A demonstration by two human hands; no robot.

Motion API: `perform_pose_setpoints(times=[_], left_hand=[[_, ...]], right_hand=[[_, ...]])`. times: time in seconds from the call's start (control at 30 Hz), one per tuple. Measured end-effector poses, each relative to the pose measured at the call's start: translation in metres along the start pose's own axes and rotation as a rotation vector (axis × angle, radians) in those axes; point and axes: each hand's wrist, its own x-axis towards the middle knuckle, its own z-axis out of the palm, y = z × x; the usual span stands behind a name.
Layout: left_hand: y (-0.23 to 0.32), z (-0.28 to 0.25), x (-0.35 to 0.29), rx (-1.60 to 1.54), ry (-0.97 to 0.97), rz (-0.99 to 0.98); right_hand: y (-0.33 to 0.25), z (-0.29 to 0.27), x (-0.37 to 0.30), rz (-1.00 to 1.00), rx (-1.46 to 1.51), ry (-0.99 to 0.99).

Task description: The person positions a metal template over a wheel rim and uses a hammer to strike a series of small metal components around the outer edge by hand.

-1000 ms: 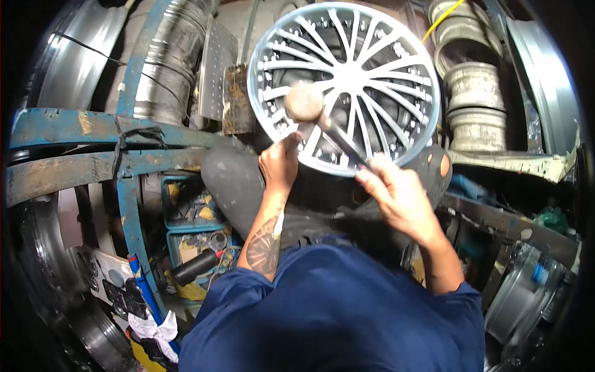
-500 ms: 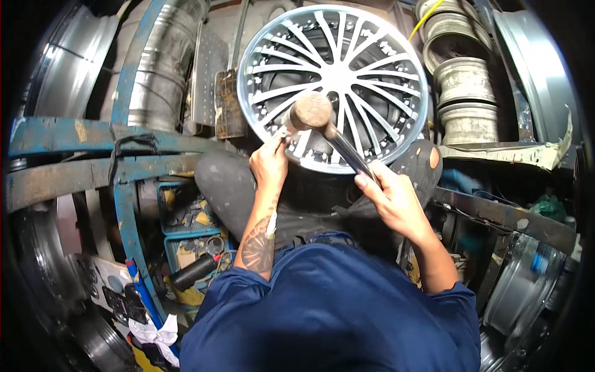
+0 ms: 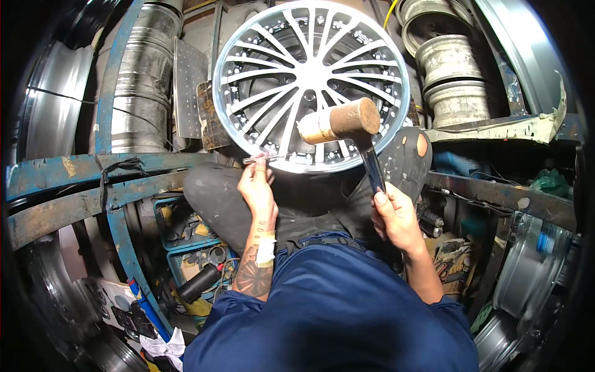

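Presently we hold a mallet [image 3: 342,121] by its handle in the closed right hand [image 3: 395,217], head raised over the multi-spoke alloy wheel [image 3: 310,84] propped upright against our knees. Our left hand [image 3: 259,186] pinches a thin metal tool [image 3: 260,160] against the wheel's lower rim, steadying it as a striking point.

No screens or signs near you; only a printed, multicoloured flat package [image 3: 455,266] low right, beside your right forearm.
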Motion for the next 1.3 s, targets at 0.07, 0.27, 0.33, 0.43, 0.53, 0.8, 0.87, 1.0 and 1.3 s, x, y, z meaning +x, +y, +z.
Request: perform_pose_setpoints(times=[0.07,0.27,0.33,0.43,0.53,0.8,0.87,1.0,1.3], left_hand=[[-0.006,0.004,-0.002,0.107,-0.07,0.146],[-0.011,0.019,-0.001,0.282,-0.087,0.3],[-0.011,0.023,-0.003,0.297,-0.133,0.333],[-0.009,0.025,-0.008,0.398,-0.151,0.367],[-0.009,0.026,-0.01,0.446,-0.134,0.359],[-0.013,0.024,-0.007,0.439,-0.124,0.39],[-0.016,0.021,-0.004,0.444,-0.173,0.416],[-0.025,0.017,0.006,0.625,-0.143,0.732],[-0.015,0.014,0.007,0.702,-0.169,0.78]], right_hand=[[0.0,-0.002,-0.001,-0.02,0.009,0.035],[0.004,-0.005,-0.003,-0.014,0.033,0.025],[0.007,-0.005,-0.002,-0.011,0.003,0.016],[0.01,-0.004,0.0,-0.006,-0.027,0.013],[0.012,-0.003,-0.001,0.01,-0.042,0.007],[0.013,-0.001,-0.002,0.017,-0.101,-0.009],[0.011,0.002,0.001,0.013,-0.132,-0.005],[0.007,0.01,0.005,-0.033,-0.275,0.034],[-0.017,0.026,0.015,0.025,-0.808,0.013]])
